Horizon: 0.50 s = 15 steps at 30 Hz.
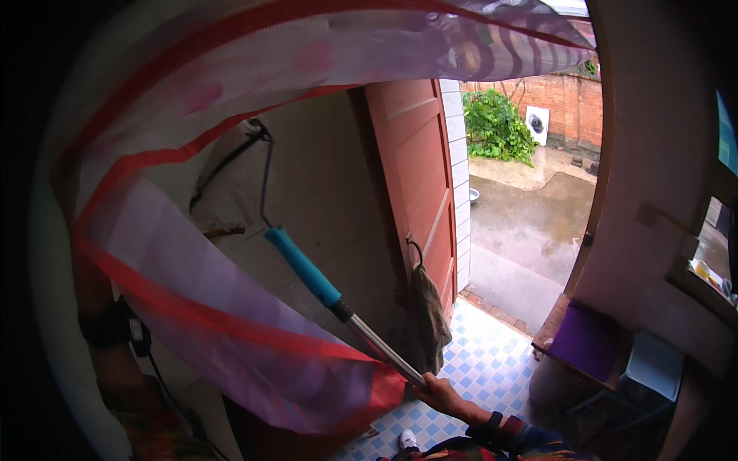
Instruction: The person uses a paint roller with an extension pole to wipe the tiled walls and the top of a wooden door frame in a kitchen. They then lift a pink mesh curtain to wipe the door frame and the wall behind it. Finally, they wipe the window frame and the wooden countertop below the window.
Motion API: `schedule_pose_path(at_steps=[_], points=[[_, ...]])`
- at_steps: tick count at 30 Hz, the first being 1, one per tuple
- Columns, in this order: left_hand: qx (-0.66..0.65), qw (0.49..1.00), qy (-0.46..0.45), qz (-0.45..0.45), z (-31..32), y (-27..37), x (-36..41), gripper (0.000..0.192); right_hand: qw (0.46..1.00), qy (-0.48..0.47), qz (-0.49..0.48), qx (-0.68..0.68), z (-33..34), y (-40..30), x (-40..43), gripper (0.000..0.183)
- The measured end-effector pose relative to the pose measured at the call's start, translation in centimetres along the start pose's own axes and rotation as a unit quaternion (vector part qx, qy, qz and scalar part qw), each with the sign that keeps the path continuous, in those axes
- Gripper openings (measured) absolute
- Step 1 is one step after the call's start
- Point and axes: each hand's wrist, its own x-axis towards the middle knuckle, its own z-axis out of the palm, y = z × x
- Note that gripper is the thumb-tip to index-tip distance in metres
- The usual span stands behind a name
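My right hand (441, 395) is closed around the lower end of a metal pole (383, 348), at the bottom centre. The pole slants up and left to a teal grip (302, 265) with a bent metal rod (264, 184), like a paint roller frame. A sheer purple and pink curtain with red edging (230, 317) billows across the left and the top, partly in front of the pole. My left arm, with a black wristband (106, 328), is raised at the far left. My left hand (89, 282) is dim and partly covered by the curtain, so its fingers cannot be made out.
A red wooden door (418, 150) stands open to a wet yard (519, 219). A cloth (429, 317) hangs from the door. At right are a table with a purple cover (585, 343) and a light blue stool (654, 366). The floor (490, 357) has blue and white checks.
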Motion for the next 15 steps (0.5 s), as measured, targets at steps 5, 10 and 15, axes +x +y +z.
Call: schedule_pose_path(at_steps=[5, 10, 15], points=[[0.023, 0.999, 0.011, -0.024, -4.1, 1.0, 3.6, 0.019, 0.998, 0.058, 0.009, -0.019, -4.1, 0.0, -7.3, 0.024], [0.053, 0.998, 0.007, -0.015, -6.9, 2.6, 7.8, 0.020, 0.988, 0.138, 0.022, -0.058, -6.1, -1.0, -10.6, 0.023], [0.048, 0.998, 0.008, -0.027, -6.2, 1.6, 8.3, 0.021, 0.975, 0.206, 0.043, -0.071, -8.2, -2.7, -12.5, 0.024]])
